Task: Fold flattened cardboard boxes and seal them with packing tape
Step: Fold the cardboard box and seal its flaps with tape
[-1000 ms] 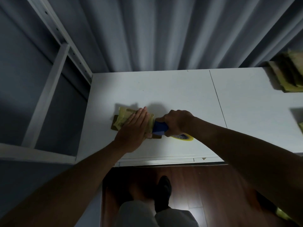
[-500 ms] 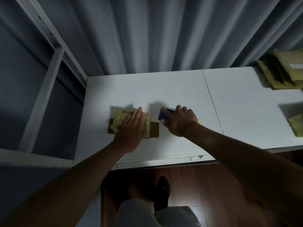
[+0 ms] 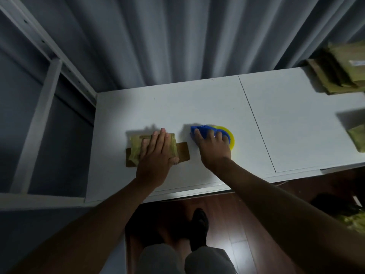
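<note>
Cardboard box [image 3: 182, 153], small and taped, lies on the white table [image 3: 197, 99] under the left hand [image 3: 156, 155], whose straight fingers press it flat. Just beside it, the right hand [image 3: 214, 149] grips the blue tape dispenser [image 3: 206, 131] with curled fingers.

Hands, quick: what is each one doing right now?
Left hand: open, fingers straight, pressing flat on the box.
Right hand: gripping the blue tape dispenser on the table.

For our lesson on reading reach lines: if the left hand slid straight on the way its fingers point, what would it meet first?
The left hand lies flat on the small box, fingers pointing toward the curtain. Past the box's far edge, only bare white table shows, then probably the curtain; depth is unclear.
</note>
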